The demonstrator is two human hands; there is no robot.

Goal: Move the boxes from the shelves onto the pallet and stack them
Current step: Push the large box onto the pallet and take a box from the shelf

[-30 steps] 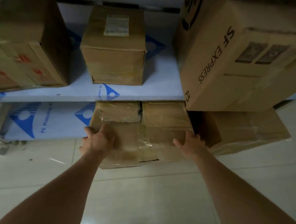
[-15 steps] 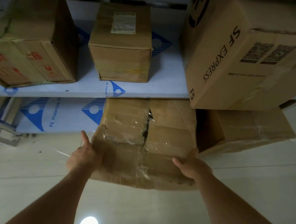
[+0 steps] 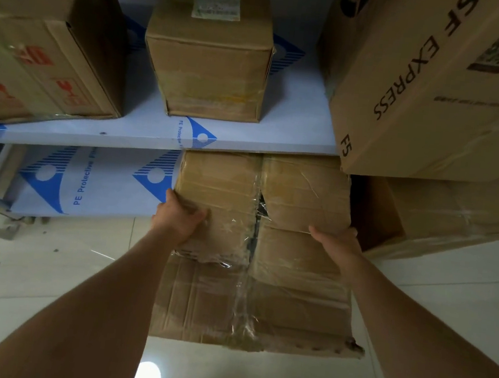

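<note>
A worn, taped cardboard box [image 3: 291, 273] sticks out from the bottom shelf [image 3: 100, 185] toward me, its front end hanging over the floor. My left hand [image 3: 177, 215] grips the box's left edge near the top. My right hand [image 3: 337, 236] grips its right edge. The box's top seam is split, with clear tape across it. No pallet is in view.
On the upper shelf [image 3: 143, 134] stand a box with red marks [image 3: 44, 53], a small labelled box [image 3: 209, 58] and a large SF EXPRESS box [image 3: 437, 85]. Another box [image 3: 442, 215] sits low on the right. A pale tiled floor [image 3: 33, 270] lies below.
The taped box has slid out of the bottom shelf toward me. Both hands moved from its front face to its side edges and now grip further back.
</note>
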